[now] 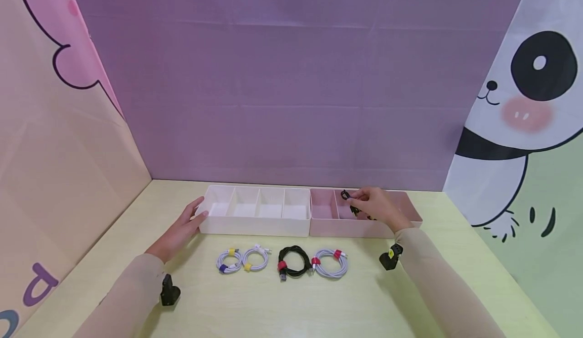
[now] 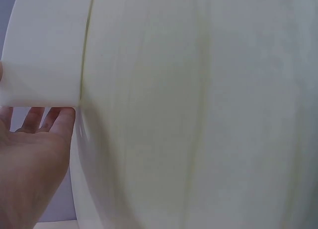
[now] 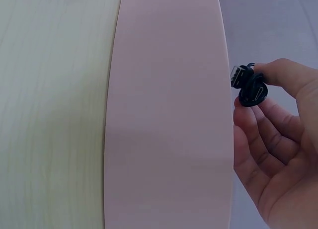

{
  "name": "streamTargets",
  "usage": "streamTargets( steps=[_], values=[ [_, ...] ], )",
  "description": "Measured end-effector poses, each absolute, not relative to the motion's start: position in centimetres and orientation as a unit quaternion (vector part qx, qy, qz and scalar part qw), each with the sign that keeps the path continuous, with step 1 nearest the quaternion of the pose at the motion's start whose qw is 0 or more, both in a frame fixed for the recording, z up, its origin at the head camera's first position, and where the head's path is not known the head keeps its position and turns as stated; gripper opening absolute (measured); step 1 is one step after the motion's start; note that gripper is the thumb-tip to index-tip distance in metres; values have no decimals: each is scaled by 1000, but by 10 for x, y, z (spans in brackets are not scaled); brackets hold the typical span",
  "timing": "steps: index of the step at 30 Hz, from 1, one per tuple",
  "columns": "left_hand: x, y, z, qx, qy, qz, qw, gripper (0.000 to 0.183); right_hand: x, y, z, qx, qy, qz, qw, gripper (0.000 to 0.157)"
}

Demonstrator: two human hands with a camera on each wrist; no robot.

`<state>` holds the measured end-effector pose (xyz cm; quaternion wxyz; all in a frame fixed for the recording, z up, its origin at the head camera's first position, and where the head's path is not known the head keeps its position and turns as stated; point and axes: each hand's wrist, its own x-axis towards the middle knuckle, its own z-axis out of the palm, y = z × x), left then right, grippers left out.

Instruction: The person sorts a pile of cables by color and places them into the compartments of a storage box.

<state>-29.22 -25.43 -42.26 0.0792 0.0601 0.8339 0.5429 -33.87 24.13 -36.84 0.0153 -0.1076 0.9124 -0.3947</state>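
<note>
My right hand [image 1: 377, 207] pinches a small black coiled cable [image 3: 253, 94] between thumb and fingers, above the pink divided box [image 1: 350, 228]. A USB plug shows on this cable in the right wrist view. Something dark with a bit of yellow lies under the hand in the box, mostly hidden. At the far left, my left hand [image 1: 179, 231] holds the end of the white divided box [image 1: 255, 226], its thumb at the rim and its fingers against the end wall. The two boxes stand side by side.
In front of the boxes lie two small white coiled cables [image 1: 229, 269] [image 1: 266, 260], a thicker black coiled cable [image 1: 295, 273] with a red tie, and a larger whitish coil [image 1: 334, 276] with red ties. A purple backdrop [image 1: 291, 100] rises behind the table.
</note>
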Motion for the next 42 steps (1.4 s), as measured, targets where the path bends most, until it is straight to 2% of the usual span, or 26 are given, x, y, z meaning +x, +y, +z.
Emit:
streamTargets(
  steps=[16, 30, 42],
  values=[
    [-292, -254, -425, 69, 833, 546, 62, 76, -341, 241, -370, -93, 927, -363, -3, 30],
    [-293, -255, -426, 54, 840, 534, 75, 76, -333, 245, -365, -107, 919, -379, 10, 32],
    [-291, -253, -424, 54, 839, 538, 69, 77, -328, 239, -367, -131, 916, -379, 5, 27]
  ],
)
